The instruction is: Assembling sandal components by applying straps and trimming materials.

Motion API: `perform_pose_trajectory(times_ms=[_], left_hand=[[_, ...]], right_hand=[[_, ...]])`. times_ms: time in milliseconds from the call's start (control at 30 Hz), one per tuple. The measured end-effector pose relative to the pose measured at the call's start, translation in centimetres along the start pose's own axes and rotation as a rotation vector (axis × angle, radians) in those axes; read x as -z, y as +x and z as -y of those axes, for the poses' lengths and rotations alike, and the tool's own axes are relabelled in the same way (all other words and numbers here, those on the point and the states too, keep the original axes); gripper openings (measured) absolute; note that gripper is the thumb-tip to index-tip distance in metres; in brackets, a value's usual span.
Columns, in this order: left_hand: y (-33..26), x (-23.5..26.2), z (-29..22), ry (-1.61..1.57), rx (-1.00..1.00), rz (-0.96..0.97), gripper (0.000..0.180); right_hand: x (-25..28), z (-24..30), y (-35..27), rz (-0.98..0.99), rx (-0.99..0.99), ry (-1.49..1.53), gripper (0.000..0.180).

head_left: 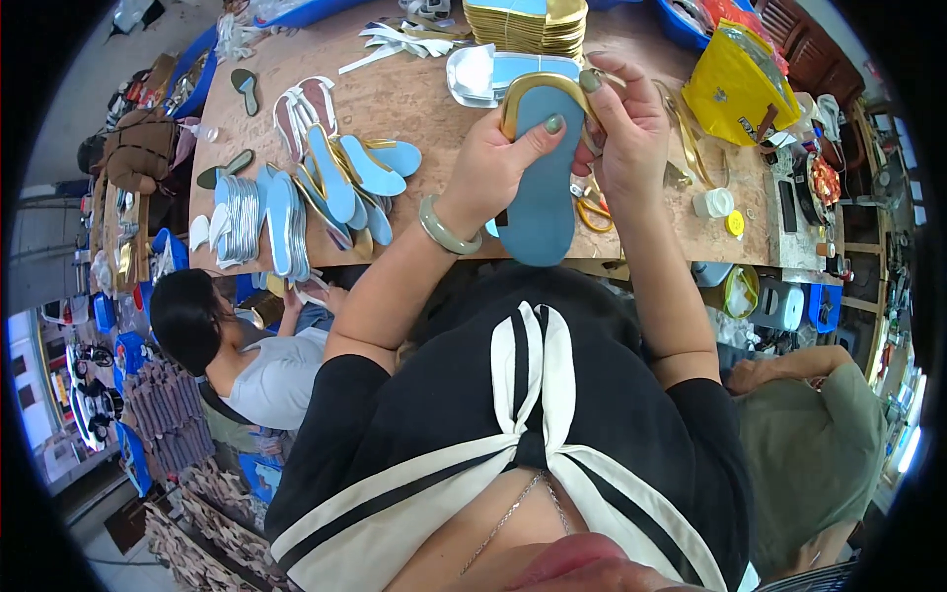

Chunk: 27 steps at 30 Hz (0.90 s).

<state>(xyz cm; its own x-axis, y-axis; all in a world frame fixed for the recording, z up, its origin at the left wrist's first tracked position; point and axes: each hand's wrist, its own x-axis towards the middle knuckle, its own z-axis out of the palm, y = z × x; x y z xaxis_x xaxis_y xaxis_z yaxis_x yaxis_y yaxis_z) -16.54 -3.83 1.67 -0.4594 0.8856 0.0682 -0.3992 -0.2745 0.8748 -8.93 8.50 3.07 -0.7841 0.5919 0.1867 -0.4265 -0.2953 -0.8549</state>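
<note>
A light-blue shoe insole (541,192) with a gold rim at its far end is held up over the table's near edge. My left hand (501,163) grips its left side, thumb pressed flat on the blue face. At the upper right of the insole, my right hand (628,128) has thumb and fingers closed on the gold edging (582,97). Behind the insole lies a blue piece with a shiny silver-white end (472,75). Orange-handled scissors (595,217) lie under my right wrist, partly hidden.
A stack of gold-edged insoles (525,30) stands at the back. Piles of blue insoles (288,222) fill the table's left. To the right are a yellow bag (725,89), a white jar (713,203) and a yellow cap (734,223). People sit at left (276,380) and right (809,444).
</note>
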Motion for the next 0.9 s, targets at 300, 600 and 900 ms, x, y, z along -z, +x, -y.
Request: perform_pose_trajectory(times_ms=[300,600,900], left_hand=[[-0.3,2.2,0.2,-0.064,-0.133,-0.261,0.030],[1.6,-0.2,0.8,-0.067,-0.296,-0.409,0.031],[5.4,-1.1,1.6,0.017,-0.238,-0.547,0.020]], right_hand=[[-0.1,-2.5,0.2,0.079,0.039,-0.424,0.016],[1.9,-3.6,1.4,0.162,-0.068,-0.431,0.017],[6.2,-3.1,5.6,0.290,-0.159,-0.382,0.018]])
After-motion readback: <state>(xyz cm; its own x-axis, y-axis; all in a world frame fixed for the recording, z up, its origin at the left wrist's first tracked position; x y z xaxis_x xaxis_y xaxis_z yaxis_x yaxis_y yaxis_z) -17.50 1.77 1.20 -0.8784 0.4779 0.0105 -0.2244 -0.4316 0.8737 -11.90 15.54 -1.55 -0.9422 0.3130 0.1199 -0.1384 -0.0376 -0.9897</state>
